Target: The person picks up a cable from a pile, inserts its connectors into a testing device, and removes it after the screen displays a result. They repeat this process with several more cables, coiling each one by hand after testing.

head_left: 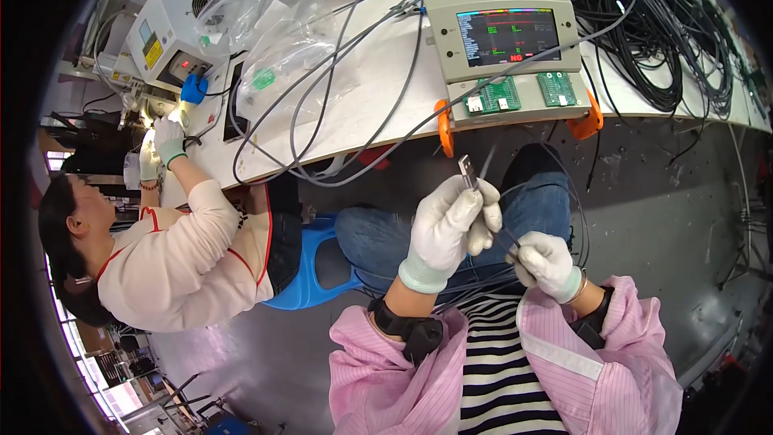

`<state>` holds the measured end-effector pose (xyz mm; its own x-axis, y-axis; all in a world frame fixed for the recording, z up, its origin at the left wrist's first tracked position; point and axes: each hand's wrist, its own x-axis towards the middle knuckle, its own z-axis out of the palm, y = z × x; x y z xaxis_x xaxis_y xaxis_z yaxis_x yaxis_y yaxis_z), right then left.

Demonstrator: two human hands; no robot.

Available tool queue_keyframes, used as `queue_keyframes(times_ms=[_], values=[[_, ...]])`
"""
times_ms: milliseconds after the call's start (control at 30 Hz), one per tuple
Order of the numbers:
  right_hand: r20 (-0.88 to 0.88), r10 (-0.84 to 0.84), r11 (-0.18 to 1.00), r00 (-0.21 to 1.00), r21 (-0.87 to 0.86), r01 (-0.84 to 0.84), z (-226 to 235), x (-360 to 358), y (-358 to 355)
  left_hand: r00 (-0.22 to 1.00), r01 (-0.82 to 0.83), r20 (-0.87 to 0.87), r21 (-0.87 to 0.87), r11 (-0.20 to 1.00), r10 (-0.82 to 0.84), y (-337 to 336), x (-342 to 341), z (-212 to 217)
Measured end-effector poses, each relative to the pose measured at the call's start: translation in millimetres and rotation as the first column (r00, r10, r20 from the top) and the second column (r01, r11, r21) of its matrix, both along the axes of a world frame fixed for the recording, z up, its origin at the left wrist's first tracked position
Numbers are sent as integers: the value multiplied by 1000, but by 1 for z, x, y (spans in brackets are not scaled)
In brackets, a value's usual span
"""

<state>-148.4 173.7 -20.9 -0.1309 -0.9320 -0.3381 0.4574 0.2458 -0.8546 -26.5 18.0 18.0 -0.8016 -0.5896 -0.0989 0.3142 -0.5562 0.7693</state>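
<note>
My left hand (447, 229), in a white glove, pinches a cable near its end, with a metal plug (466, 169) standing up past the fingertips. My right hand (545, 264), gloved too, is closed round the same dark cable (507, 238) a little lower and to the right. Both hands are over my lap, below the table's front edge. Beyond them stands a grey cable tester (499, 32) with a lit screen (507, 36) and two green circuit boards (494, 95) on its front ledge. Orange clamps (444, 128) sit at its lower corners.
Loose grey cables (326, 105) loop across the white table (372, 97) and hang off its edge. A heap of black cables (652, 48) lies right of the tester. Clear plastic bags (282, 56) lie at left, near a white machine (165, 28) where a co-worker (185, 258) sits.
</note>
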Motion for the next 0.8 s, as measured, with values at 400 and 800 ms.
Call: queue_keyframes(times_ms=[400,800], values=[[-305,-546,838,780,-170,519,19,-63,-20,883,-315,350,-51,948,312,-8,-51,-6],[-334,-222,954,916,119,275,1,-51,-22,853,-465,221,-88,881,473,-6,-57,-18]])
